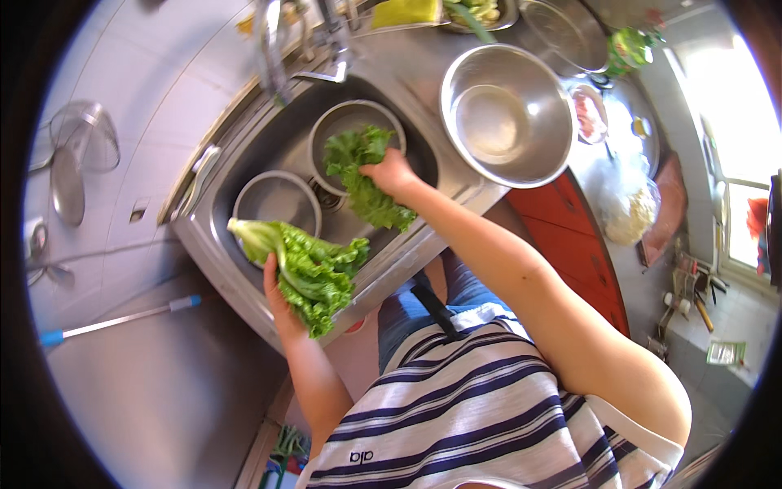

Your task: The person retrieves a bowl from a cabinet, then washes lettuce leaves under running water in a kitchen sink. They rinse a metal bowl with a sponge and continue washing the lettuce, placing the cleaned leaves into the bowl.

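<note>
My left hand (279,299) holds a head of green leaf lettuce (311,269) at the near left edge of the steel sink (284,147), its pale stem end pointing left. In my right hand (391,174) are loose lettuce leaves (366,177), held over the sink and partly over a round metal basin (357,113) standing in it. A second round metal basin (278,195) stands in the sink to the left, partly hidden by the lettuce head. The sink drain (330,200) shows between the two basins.
A large steel bowl (507,116) stands on the counter right of the sink. The faucet (333,67) is at the sink's far side. Further right are a plate of meat (589,116), a plastic bag of pale food (629,208) and a chopping board (666,214). Strainers (85,137) hang at the left.
</note>
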Action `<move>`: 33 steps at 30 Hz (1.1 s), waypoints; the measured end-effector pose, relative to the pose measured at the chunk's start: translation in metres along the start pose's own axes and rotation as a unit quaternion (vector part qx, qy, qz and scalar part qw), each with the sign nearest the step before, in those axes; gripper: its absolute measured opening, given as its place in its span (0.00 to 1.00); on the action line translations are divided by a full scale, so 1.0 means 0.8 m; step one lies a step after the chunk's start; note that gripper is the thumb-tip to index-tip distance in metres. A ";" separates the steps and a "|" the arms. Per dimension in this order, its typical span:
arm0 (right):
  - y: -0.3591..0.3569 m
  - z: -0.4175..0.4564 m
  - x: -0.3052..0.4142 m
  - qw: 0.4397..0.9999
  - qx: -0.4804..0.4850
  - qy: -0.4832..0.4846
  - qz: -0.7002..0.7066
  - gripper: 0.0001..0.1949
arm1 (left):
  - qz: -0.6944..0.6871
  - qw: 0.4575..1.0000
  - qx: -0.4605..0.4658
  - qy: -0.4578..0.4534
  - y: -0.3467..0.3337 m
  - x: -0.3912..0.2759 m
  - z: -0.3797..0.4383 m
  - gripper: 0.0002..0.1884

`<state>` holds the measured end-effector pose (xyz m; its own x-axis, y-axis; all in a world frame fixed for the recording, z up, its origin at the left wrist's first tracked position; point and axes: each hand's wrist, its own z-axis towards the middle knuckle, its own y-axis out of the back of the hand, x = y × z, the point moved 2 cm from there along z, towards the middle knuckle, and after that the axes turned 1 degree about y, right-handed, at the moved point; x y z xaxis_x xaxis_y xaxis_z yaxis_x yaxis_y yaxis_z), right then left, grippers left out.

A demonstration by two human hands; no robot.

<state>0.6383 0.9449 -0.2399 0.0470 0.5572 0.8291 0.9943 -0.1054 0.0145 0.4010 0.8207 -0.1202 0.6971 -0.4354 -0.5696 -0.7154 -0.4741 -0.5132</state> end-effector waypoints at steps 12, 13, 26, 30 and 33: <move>0.086 -0.138 0.178 0.985 -0.010 -0.007 0.175 0.16 | 0.002 0.999 0.025 -0.042 -0.003 0.004 -0.002 0.21; 0.115 -0.143 0.187 0.978 0.001 0.011 0.208 0.15 | -0.011 0.999 0.038 -0.036 -0.012 0.003 0.000 0.21; 0.204 -0.143 0.202 0.978 -0.104 0.146 0.110 0.15 | -0.103 0.993 0.051 0.027 -0.048 0.019 0.005 0.24; 0.094 -0.129 0.172 0.974 0.008 0.010 0.226 0.15 | -0.054 0.995 0.074 0.037 -0.064 0.023 0.000 0.25; 0.055 -0.122 0.129 0.977 0.049 -0.008 0.206 0.16 | -0.062 0.993 0.089 0.056 -0.083 0.015 -0.018 0.28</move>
<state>0.6780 0.9178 -0.0991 0.4461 0.4969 0.7443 0.8949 -0.2440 -0.3735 0.4579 0.8359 -0.0841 0.7733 -0.4703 -0.4252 -0.6145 -0.3905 -0.6855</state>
